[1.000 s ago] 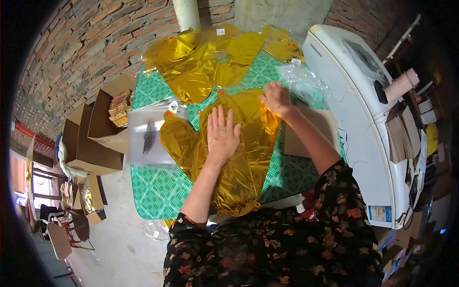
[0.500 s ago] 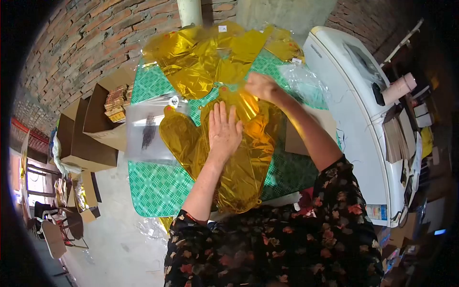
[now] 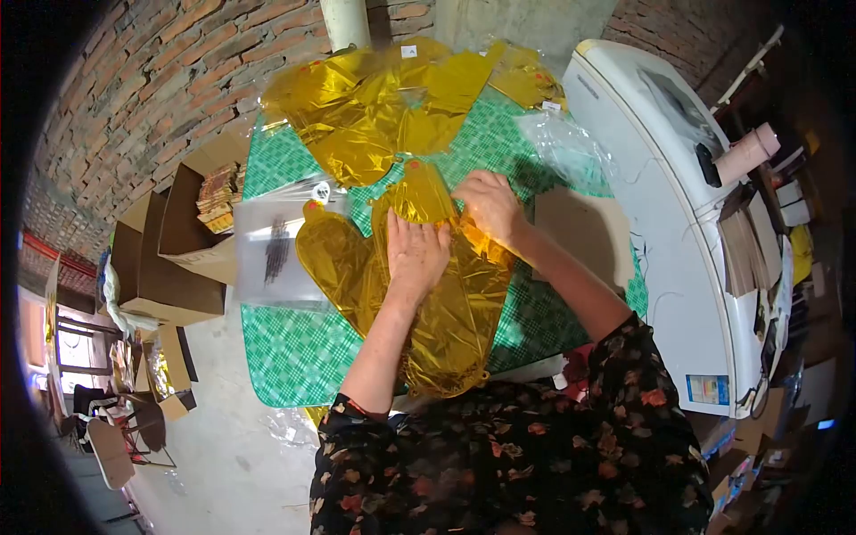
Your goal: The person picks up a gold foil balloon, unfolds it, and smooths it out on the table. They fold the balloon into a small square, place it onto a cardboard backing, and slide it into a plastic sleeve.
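A flat, uninflated gold foil balloon lies on the green checked tablecloth in front of me. My left hand rests flat on it with fingers stretched out, the fingertips partly covered by a turned-over piece of foil. At the balloon's right side, my right hand has its fingers curled onto the foil edge; the fingertips are partly hidden. A red dot marks the foil's top end. More gold foil balloons are spread along the far side of the table.
A clear plastic bag with a dark print lies left, and a crumpled clear bag far right. Brown cardboard sits beside my right forearm. Open cartons stand left of the table, a white refrigerator to the right.
My right hand has come down and slightly right, bringing foil with it, and the foil's upper part now covers my left fingertips. My left hand has stayed nearly in place.
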{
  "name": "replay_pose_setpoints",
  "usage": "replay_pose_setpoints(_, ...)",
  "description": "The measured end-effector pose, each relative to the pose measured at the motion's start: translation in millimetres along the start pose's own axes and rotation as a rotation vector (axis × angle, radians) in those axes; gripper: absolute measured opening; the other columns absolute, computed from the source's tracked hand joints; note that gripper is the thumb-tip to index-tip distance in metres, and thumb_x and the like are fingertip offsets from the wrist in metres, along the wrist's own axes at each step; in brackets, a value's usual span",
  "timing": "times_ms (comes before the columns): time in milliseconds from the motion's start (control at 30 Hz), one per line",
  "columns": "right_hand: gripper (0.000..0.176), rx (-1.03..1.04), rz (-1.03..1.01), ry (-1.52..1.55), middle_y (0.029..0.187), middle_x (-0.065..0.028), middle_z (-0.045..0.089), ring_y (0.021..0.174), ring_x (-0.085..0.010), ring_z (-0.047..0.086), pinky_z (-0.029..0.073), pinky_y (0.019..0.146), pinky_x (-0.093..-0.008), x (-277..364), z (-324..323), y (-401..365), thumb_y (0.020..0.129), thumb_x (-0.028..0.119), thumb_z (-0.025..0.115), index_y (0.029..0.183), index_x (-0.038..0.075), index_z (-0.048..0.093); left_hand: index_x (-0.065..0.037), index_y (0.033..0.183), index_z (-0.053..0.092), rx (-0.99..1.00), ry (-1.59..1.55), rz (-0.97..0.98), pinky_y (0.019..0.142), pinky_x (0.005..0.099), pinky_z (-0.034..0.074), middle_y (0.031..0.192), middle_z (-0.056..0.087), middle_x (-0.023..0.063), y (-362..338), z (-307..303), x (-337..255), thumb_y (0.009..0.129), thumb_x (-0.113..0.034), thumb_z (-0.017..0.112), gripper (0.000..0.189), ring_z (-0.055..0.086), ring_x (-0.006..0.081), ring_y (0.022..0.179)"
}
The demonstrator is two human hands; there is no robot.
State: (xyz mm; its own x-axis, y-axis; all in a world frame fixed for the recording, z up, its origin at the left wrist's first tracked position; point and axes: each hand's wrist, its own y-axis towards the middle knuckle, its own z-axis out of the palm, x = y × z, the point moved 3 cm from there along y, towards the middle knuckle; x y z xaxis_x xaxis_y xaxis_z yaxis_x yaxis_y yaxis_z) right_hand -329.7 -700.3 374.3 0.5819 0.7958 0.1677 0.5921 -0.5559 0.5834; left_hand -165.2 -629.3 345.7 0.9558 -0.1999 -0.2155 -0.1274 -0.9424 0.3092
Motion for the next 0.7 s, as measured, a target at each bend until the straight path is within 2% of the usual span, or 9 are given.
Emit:
replay_pose_setpoints(67,0.025,-0.006,0.016,0.0,0.11,-0.0047,0.069,0.117,-0.0286,0.057,0.04,0.101,-0.0434,6,4,-2,0.087,0.009,0.066,0.111,0.008,0.07,0.005,0.144,0.05,-0.081,-0.02,0.019,0.126,0.0528,0.015,0.152,0.048,0.0252,-1,3,1,0.106,-0.039,0.041,0.06,0.035,0.0395,0.147)
replay_pose_setpoints(133,0.032,0.007,0.064,0.025,0.115,-0.0086,0.067,0.119,-0.0304,0.055,0.038,0.103,-0.0445,12,6,-3,0.089,0.014,0.066,0.119,0.006,0.067,0.005,0.147,0.047,-0.041,-0.016,-0.006,0.125,0.0526,0.016,0.154,0.046,0.0251,-2,3,1,0.106,-0.04,0.04,0.061,0.033,0.0389,0.148)
replay_pose_setpoints(300,0.066,0.203,0.258,0.135,0.132,-0.0182,0.058,0.128,-0.0348,0.047,0.033,0.108,-0.0477,27,-6,3,0.088,0.03,0.069,0.144,0.004,0.05,0.003,0.143,0.051,-0.062,-0.053,0.008,0.124,0.054,0.019,0.151,0.046,0.0268,-1,2,1,0.104,-0.038,0.046,0.057,0.035,0.0407,0.146)
replay_pose_setpoints(333,0.081,0.265,0.252,0.102,0.135,-0.0192,0.055,0.131,-0.0358,0.043,0.031,0.11,-0.0487,27,-5,3,0.084,0.036,0.072,0.152,0.004,0.041,0.003,0.143,0.051,-0.099,-0.052,0.02,0.124,0.0541,0.019,0.151,0.047,0.0271,-2,3,2,0.103,-0.037,0.046,0.057,0.035,0.0408,0.146)
replay_pose_setpoints(367,0.081,0.256,0.248,0.111,0.135,-0.0194,0.055,0.132,-0.036,0.043,0.03,0.11,-0.0487,27,-3,4,0.084,0.036,0.072,0.152,0.004,0.041,0.004,0.143,0.051,-0.137,-0.05,0.031,0.124,0.0542,0.019,0.15,0.047,0.0274,-2,5,3,0.103,-0.037,0.046,0.057,0.036,0.0408,0.146)
replay_pose_setpoints(467,0.08,0.215,0.229,0.097,0.133,-0.0197,0.056,0.131,-0.0361,0.043,0.031,0.11,-0.049,25,5,9,0.084,0.034,0.071,0.151,0.004,0.041,0.004,0.147,0.049,0.354,-0.026,-0.105,0.125,0.0523,0.015,0.155,0.043,0.0266,6,-13,-2,0.106,-0.04,0.038,0.061,0.029,0.0386,0.151)
replay_pose_setpoints(567,0.079,0.172,0.23,-0.01,0.13,-0.0185,0.058,0.127,-0.0351,0.046,0.033,0.107,-0.0491,29,10,18,0.084,0.03,0.07,0.151,0.004,0.04,0.003,0.147,0.049,0.148,0.104,-0.02,0.126,0.0519,0.012,0.156,0.041,0.0276,4,-7,-1,0.105,-0.04,0.038,0.061,0.025,0.0396,0.153)
replay_pose_setpoints(633,0.079,0.174,0.272,-0.096,0.128,-0.0172,0.06,0.123,-0.0341,0.049,0.034,0.104,-0.0488,32,7,26,0.083,0.027,0.07,0.152,0.003,0.039,0.002,0.149,0.047,0.093,0.052,-0.027,0.127,0.0513,0.011,0.159,0.038,0.0275,2,-3,1,0.105,-0.04,0.038,0.061,0.022,0.04,0.154)
replay_pose_setpoints(700,0.082,0.079,0.336,-0.131,0.127,-0.0156,0.06,0.12,-0.0334,0.051,0.037,0.099,-0.0476,29,4,28,0.08,0.017,0.07,0.153,0.003,0.037,0.0,0.151,0.045,0.027,0.003,-0.021,0.127,0.0509,0.01,0.161,0.034,0.0271,2,0,0,0.105,-0.04,0.039,0.062,0.02,0.0399,0.155)
